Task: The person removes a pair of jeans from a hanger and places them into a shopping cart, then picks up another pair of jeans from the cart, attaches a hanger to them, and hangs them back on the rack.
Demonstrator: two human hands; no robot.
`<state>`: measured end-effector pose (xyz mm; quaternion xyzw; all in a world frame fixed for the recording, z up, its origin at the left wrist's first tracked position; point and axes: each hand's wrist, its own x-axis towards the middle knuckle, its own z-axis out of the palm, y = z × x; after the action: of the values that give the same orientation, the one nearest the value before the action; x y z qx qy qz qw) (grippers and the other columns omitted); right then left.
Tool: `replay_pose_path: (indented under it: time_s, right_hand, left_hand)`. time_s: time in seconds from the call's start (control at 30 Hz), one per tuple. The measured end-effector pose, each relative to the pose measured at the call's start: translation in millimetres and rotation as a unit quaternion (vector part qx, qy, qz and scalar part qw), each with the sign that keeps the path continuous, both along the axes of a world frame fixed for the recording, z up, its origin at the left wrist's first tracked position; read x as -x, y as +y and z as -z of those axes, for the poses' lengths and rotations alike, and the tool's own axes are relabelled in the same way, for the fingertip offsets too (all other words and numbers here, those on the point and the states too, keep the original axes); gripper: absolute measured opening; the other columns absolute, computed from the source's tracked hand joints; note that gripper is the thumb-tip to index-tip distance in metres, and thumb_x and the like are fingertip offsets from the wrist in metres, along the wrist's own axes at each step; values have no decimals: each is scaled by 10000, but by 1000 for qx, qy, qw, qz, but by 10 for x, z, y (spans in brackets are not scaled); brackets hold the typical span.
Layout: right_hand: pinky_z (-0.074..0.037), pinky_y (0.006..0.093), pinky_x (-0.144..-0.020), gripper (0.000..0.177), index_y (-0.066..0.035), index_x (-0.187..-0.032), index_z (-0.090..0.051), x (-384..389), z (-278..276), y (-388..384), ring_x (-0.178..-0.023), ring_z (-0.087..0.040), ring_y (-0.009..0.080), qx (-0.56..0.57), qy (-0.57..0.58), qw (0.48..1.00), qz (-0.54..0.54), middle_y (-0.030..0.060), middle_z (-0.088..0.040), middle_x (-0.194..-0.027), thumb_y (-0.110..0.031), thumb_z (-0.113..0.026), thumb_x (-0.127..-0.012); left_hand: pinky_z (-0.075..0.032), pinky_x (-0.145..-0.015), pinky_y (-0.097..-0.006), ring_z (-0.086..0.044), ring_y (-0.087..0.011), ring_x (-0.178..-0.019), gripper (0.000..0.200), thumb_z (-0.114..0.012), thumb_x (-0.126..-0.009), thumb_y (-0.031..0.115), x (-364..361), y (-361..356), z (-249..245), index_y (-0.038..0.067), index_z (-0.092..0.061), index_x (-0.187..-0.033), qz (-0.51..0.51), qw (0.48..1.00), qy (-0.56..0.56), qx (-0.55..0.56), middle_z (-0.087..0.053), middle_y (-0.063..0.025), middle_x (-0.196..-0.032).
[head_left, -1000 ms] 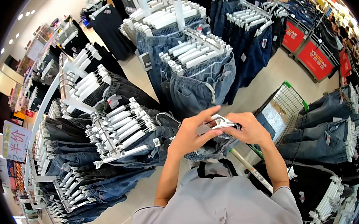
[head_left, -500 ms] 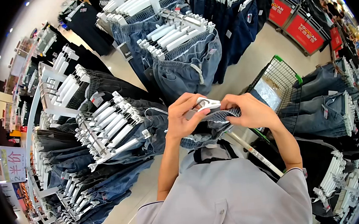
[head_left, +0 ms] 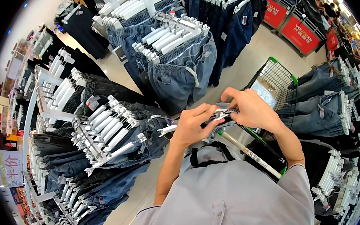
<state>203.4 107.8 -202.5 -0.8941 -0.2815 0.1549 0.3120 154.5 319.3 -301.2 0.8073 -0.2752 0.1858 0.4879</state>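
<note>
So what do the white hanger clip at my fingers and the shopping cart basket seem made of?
The hanger clip looks like hard plastic: smooth, opaque white. The cart basket is probably coated metal, going by its thin, dark wire grid.

Pale glossy floor (head_left: 146,191), red-fronted display bins (head_left: 300,33)

Racks of hanging jeans (head_left: 104,122) stand on our left, a shopping cart (head_left: 273,88) at our front right.
</note>
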Motion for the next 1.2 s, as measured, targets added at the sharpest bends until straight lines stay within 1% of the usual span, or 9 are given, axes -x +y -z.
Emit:
replay_pose_path:
  time_s: [0.33,0.47,0.6,0.63,0.77,0.87,1.0,1.1,1.2]
  right_hand:
    - [-504,519,-798,438,2,-1185,-584,-157,-5,-110,-950,-641,467,129,-26,979,-155,236,-702,-917,71,-615,-753]
    - [-524,492,-783,547,-9,-1221,-572,-338,169,-116,-910,-675,458,17,7,977,-213,209,-730,-978,-136,-830,-756]
    - [-547,376,-737,449,-14,-1140,-648,-371,552,-93,-783,-672,375,-99,69,980,-155,160,-729,-893,-103,-865,-757]
    - [-545,329,-750,351,-3,-1081,-679,-373,596,-92,-758,-683,261,-113,83,981,-136,135,-733,-882,-43,-842,-774]
    - [-553,305,-782,303,14,-1080,-708,-453,708,-73,-819,-680,120,-176,115,970,-125,76,-761,-920,-21,-823,-802]
    - [-553,281,-755,241,34,-1034,-725,-566,803,-97,-800,-654,98,-183,161,969,-39,39,-748,-894,-38,-826,-828]
    - [-555,270,-739,253,33,-993,-739,-801,893,-302,-794,-673,99,-221,153,963,32,59,-759,-900,-69,-877,-806]
    - [-526,258,-734,237,23,-979,-748,-1008,907,-478,-801,-656,83,-243,103,964,43,42,-750,-882,-101,-873,-819]
    - [-530,265,-776,213,9,-993,-743,-1256,916,-577,-829,-670,92,-289,80,952,64,41,-755,-912,-69,-855,-829]
  left_hand:
    - [-488,-541,-331,-611,-226,-626,370,-849,-820,202,-85,-162,-70,23,-706,-1110,-32,995,-49,-83,-615,-56,-859]
    - [-501,-556,-336,-639,-236,-663,404,-841,-839,286,-98,-247,-37,37,-696,-1123,-46,992,-47,-104,-611,-53,-898]
    - [-507,-556,-344,-646,-249,-670,400,-822,-853,309,-99,-251,-38,47,-675,-1118,-45,994,-43,-95,-620,-45,-915]
    - [-511,-561,-349,-652,-250,-666,408,-818,-856,305,-89,-239,-58,57,-663,-1141,-54,991,-30,-116,-625,-45,-923]
    - [-540,-620,-365,-680,-267,-765,479,-838,-831,328,-62,-259,-239,49,-658,-1175,-74,988,52,-129,-647,-69,-984]
    - [-577,-797,-383,-680,-330,-996,611,-910,-763,303,-26,-190,-430,5,-646,-1226,-234,970,-62,-31,-666,-162,-1151]
    - [-549,-725,-373,-660,-300,-849,275,-841,-797,24,161,221,-328,14,-666,-1010,-298,933,-192,53,-666,-142,-988]
    - [-482,-661,-340,-604,-270,-750,232,-821,-810,-7,96,505,-37,10,-621,-927,-408,900,-133,75,-625,-127,-871]
    - [-492,-810,-351,-617,-240,-910,320,-834,-863,204,-177,708,348,18,-671,-1066,-380,920,33,91,-645,-111,-1007]
